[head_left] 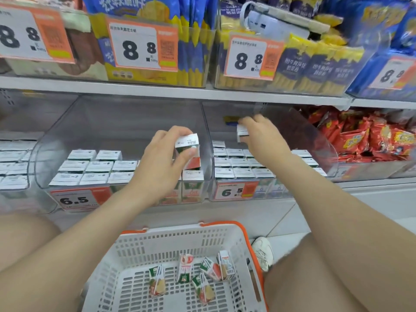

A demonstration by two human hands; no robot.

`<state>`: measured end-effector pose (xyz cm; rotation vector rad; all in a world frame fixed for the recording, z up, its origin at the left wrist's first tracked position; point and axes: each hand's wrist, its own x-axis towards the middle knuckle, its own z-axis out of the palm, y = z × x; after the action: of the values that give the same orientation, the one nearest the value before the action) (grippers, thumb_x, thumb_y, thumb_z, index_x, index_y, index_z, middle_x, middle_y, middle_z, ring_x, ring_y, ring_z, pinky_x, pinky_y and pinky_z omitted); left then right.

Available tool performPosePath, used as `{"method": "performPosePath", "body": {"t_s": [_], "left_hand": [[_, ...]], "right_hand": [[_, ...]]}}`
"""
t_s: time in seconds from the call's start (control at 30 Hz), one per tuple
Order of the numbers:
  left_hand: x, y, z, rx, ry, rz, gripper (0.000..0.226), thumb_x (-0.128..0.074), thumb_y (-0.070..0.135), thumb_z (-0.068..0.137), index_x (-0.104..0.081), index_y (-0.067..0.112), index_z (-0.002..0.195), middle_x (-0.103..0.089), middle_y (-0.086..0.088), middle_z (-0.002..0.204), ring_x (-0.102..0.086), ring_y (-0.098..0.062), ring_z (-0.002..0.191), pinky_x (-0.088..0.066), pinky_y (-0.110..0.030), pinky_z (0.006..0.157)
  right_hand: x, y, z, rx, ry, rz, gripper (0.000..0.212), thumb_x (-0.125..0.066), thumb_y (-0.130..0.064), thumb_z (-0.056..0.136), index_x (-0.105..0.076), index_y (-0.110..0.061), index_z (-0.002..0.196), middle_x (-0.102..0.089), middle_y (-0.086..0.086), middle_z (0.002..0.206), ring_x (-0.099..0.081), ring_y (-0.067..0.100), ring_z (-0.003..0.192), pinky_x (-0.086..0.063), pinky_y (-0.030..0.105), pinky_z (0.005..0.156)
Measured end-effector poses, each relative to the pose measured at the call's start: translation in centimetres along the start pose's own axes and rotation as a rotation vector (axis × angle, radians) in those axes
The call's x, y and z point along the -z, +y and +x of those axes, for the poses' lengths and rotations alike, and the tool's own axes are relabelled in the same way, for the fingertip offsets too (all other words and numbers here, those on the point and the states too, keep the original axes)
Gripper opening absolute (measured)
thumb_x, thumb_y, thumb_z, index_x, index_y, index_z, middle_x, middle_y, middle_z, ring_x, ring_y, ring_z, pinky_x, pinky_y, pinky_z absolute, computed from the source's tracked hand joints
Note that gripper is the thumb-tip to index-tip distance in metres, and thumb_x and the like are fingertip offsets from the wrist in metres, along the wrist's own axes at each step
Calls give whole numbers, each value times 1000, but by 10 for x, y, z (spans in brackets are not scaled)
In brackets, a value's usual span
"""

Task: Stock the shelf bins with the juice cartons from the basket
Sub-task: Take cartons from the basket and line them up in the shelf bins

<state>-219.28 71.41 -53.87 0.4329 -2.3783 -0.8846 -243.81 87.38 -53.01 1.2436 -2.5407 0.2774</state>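
My left hand [165, 154] grips a green, red and white juice carton [188, 147] upright at the right end of the middle clear bin [56, 134], above the rows of cartons standing there. My right hand [261, 136] holds another white-topped juice carton [242, 131] deep inside the right clear bin [315, 131], over its rows of cartons. Below, between my knees, the white basket [171, 239] with orange handles holds several loose cartons [185, 267] lying on its floor.
Orange price tags reading 6.5 [77, 200] hang on the bin fronts. The shelf above [157, 91] carries bins of blue and yellow biscuit packs. Red snack bags [360, 136] fill the bin at right. A white shoe [262, 252] rests beside the basket on the tiled floor.
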Motion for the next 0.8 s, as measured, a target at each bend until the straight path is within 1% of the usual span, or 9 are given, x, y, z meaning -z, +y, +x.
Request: {"method": "performPosePath", "body": {"t_s": [0.1, 0.23, 0.4, 0.47, 0.53, 0.57, 0.63, 0.73, 0.8], "left_hand": [[2, -3, 4, -1, -22, 0, 31, -60, 39, 104, -53, 42, 135, -60, 8, 111, -63, -14, 96, -52, -41, 93], [3, 0, 6, 8, -113, 40, 45, -63, 24, 104, -48, 40, 144, -60, 8, 124, -58, -13, 108, -46, -28, 91], [2, 1, 3, 121, -37, -80, 33, -68, 17, 101, -52, 32, 125, -65, 13, 112, -63, -9, 102, -53, -24, 80], [2, 1, 2, 151, 37, -94, 31, -74, 20, 97, -57, 30, 121, -67, 16, 108, -65, -3, 98, -49, -10, 74], [8, 6, 0, 177, 110, -129, 31, -81, 28, 91, -62, 32, 115, -70, 18, 100, -68, 1, 86, -47, -5, 67], [13, 10, -2, 177, 144, -142, 32, -85, 33, 87, -64, 34, 112, -71, 19, 96, -69, 1, 80, -48, -6, 64], [23, 18, -9, 140, 201, -149, 32, -89, 41, 80, -68, 35, 105, -73, 18, 88, -69, -1, 72, -51, -12, 62], [36, 25, -24, 30, 221, -130, 31, -89, 32, 74, -70, 33, 97, -73, 16, 85, -68, -5, 74, -58, -32, 67], [43, 21, -31, -87, 201, -31, 32, -88, 29, 73, -68, 29, 98, -69, 13, 89, -66, -8, 79, -56, -43, 68]], "right_hand": [[-13, 0, 12, -62, -164, 142, 55, -73, -25, 98, -48, -9, 145, -60, 23, 134, -56, 44, 123, -50, 49, 100], [-21, -6, 15, -67, -378, 114, 41, -51, -23, 105, -49, -14, 145, -57, 20, 143, -55, 39, 128, -49, 44, 103], [-1, -18, 8, -171, -382, 216, 46, -46, -16, 100, -58, -16, 145, -60, 16, 144, -56, 35, 131, -48, 38, 106], [16, -37, 1, -178, -256, 298, 41, -49, -14, 98, -66, -13, 135, -70, 14, 130, -62, 33, 124, -52, 36, 104], [35, -63, -10, -202, -90, 471, 27, -52, -22, 95, -76, -19, 106, -79, 6, 92, -73, 27, 93, -62, 40, 86], [44, -77, -18, -204, -33, 572, 22, -55, -28, 94, -76, -23, 94, -77, 1, 78, -74, 23, 79, -63, 42, 78], [60, -105, -37, -153, -40, 735, 20, -64, -43, 91, -75, -26, 89, -76, -1, 72, -74, 18, 68, -63, 44, 72], [65, -141, -60, -85, -149, 874, 34, -80, -57, 81, -73, -29, 99, -78, -5, 80, -75, 11, 73, -63, 40, 70], [61, -159, -64, -75, -141, 906, 37, -86, -55, 77, -72, -27, 96, -77, -6, 82, -73, 11, 75, -61, 39, 67]]}}
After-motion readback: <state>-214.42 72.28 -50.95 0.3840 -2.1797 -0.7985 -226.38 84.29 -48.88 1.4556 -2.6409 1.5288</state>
